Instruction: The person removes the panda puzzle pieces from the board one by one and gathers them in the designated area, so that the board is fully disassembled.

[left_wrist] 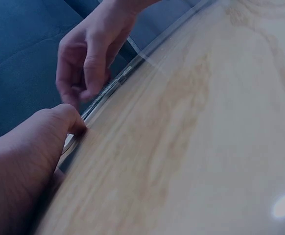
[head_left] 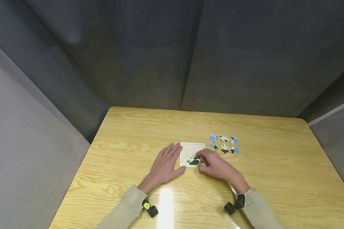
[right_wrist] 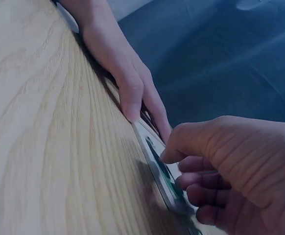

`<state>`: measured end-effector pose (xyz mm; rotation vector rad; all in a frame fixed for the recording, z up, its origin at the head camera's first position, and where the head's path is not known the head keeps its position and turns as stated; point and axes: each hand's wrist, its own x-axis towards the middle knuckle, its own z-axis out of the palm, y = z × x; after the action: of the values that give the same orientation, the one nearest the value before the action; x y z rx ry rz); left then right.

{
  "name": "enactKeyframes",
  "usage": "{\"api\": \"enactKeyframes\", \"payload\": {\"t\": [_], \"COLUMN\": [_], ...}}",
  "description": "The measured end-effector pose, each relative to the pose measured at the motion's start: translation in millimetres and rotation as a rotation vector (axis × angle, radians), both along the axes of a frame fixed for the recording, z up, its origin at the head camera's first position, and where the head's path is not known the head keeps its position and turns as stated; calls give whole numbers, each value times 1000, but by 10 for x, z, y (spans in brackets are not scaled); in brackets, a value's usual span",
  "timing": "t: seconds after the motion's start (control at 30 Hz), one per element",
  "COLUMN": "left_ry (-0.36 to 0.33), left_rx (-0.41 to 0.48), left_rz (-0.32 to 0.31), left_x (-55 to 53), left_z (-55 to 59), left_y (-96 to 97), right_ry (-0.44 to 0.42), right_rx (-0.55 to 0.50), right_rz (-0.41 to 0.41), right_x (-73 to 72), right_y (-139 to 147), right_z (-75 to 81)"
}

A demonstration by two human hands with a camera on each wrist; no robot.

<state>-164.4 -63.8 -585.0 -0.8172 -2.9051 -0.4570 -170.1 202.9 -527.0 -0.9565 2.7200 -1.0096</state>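
Observation:
A white square puzzle board [head_left: 188,149] lies on the table, with panda-picture puzzle pieces [head_left: 194,162] along its near edge. My left hand [head_left: 166,165] rests at the board's left side with fingers stretched out, its fingertips and thumb touching the edge. Over the board's near right corner, my right hand [head_left: 215,163] has its fingers and thumb curled round a puzzle piece with green on it [right_wrist: 173,188], low against the board. The fingers partly hide that piece. In the left wrist view the right hand [left_wrist: 91,58] appears beyond the left thumb.
Right of the board, several loose puzzle pieces [head_left: 224,148] lie in two rows, showing blue, white and black parts. The wooden table [head_left: 126,133] has a dark grey curtain [head_left: 146,63] behind it. Light grey cloth [head_left: 31,143] hangs at the left.

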Motion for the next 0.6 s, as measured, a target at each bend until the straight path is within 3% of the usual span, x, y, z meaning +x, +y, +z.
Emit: {"api": "enactKeyframes", "payload": {"t": [0.3, 0.6], "left_ry": [4, 8], "left_rx": [-20, -7], "left_rz": [-2, -4], "left_x": [0, -2], "left_z": [8, 14], "left_y": [-3, -7], "right_ry": [-112, -135], "right_rx": [114, 141], "right_rz": [3, -8], "right_x": [-52, -65], "right_y": [-137, -160], "right_z": [7, -4]}}
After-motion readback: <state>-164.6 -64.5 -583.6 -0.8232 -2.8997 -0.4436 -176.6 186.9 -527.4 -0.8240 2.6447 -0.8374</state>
